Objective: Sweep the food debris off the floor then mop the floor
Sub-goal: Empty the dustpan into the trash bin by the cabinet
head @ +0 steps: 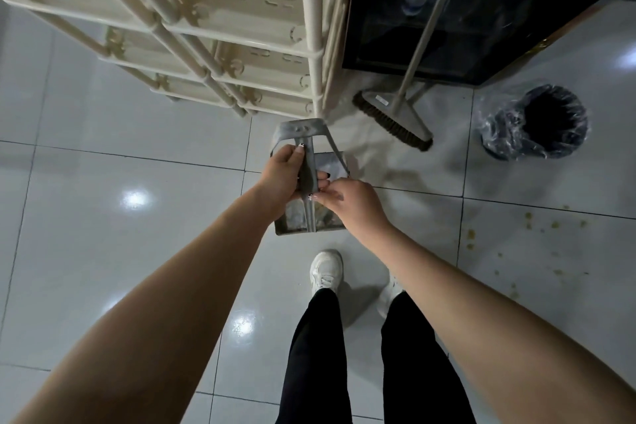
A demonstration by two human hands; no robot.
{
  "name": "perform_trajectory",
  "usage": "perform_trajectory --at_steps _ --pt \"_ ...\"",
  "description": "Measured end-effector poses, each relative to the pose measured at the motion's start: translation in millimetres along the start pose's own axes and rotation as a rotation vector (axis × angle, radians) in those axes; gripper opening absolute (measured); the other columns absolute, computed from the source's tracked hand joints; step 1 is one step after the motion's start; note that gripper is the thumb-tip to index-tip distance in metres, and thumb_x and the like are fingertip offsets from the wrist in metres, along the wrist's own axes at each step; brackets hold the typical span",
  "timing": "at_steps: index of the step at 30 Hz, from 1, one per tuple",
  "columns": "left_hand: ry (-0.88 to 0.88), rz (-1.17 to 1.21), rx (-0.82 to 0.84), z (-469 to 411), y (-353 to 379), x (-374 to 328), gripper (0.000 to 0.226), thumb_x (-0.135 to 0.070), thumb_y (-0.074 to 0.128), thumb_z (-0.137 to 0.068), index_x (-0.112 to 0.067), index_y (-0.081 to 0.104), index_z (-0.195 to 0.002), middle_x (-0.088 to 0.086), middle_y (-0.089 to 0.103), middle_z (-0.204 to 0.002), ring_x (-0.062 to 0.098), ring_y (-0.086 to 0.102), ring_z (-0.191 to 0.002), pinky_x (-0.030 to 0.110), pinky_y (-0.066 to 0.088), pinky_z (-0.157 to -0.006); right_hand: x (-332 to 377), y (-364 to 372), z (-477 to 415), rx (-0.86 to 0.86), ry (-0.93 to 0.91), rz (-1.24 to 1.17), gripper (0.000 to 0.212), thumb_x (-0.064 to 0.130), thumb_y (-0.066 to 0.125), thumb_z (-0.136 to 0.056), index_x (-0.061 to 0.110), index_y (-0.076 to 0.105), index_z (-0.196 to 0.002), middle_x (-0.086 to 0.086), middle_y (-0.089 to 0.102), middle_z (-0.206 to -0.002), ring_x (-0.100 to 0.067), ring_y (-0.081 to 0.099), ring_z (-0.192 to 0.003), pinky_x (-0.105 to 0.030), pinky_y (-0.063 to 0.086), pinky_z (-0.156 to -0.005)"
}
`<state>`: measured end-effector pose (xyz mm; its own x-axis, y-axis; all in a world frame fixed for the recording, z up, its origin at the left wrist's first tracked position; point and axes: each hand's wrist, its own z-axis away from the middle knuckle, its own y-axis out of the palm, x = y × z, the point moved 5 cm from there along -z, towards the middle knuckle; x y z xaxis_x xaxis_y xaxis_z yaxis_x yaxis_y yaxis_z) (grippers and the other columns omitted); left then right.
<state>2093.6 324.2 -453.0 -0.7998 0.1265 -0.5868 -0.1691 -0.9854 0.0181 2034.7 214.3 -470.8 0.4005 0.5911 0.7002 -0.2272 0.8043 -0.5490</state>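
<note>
A grey long-handled dustpan [296, 217] stands on the white tiled floor just ahead of my feet, with brownish debris in its tray. My left hand [284, 175] is wrapped around its upright handle. My right hand [351, 203] touches the same handle just below, fingers pinched on it. A broom [395, 120] with dark bristles rests on the floor to the right, its pale pole leaning up against a black cabinet. Yellowish food crumbs [526, 220] are scattered over the tiles at the right.
A cream plastic shelf rack [309, 55] stands directly behind the dustpan. A black glass-fronted cabinet [481, 45] is at the back right. A small bin [537, 124] lined with a plastic bag sits right of the broom. My white shoes [325, 272] are below the dustpan.
</note>
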Motion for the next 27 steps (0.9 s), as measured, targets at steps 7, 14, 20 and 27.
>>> perform_trajectory --at_steps 7,14,20,27 --pt "-0.017 -0.066 -0.004 -33 -7 -1 0.023 -0.026 0.038 -0.101 -0.016 0.051 -0.086 0.003 0.071 -0.063 0.014 0.069 -0.057 0.027 0.057 -0.055 -5 15 -28 -0.063 0.130 -0.169 0.048 0.026 0.069 -0.081 0.027 0.039 -0.044 0.008 0.036 -0.040 -0.004 0.036 -0.044 -0.021 0.026 -0.048" --pt "-0.016 -0.181 -0.028 -53 -5 -3 0.019 -0.023 0.039 -0.101 -0.011 0.051 -0.093 0.014 0.064 -0.086 0.025 0.064 -0.075 0.045 0.052 -0.083 -14 25 -56 0.002 0.196 -0.125 0.016 0.025 0.065 -0.084 0.011 0.072 -0.080 -0.001 0.059 -0.066 -0.015 0.050 -0.067 -0.023 0.032 -0.059" --pt "-0.029 -0.280 -0.066 -68 -3 -3 0.019 -0.023 0.039 -0.100 -0.011 0.052 -0.093 0.022 0.060 -0.103 0.032 0.060 -0.095 0.055 0.048 -0.093 -22 34 -70 -0.014 0.216 -0.122 0.018 0.024 0.064 -0.084 0.010 0.073 -0.079 -0.001 0.058 -0.061 -0.017 0.048 -0.064 -0.025 0.029 -0.055" --pt "0.000 -0.353 -0.129 -77 -6 -2 0.018 -0.023 0.042 -0.099 -0.009 0.053 -0.093 0.021 0.058 -0.101 0.042 0.058 -0.108 0.055 0.050 -0.088 -23 38 -78 0.027 0.186 -0.138 0.033 0.022 0.065 -0.084 0.021 0.052 -0.054 0.008 0.042 -0.048 -0.013 0.041 -0.054 -0.023 0.025 -0.047"
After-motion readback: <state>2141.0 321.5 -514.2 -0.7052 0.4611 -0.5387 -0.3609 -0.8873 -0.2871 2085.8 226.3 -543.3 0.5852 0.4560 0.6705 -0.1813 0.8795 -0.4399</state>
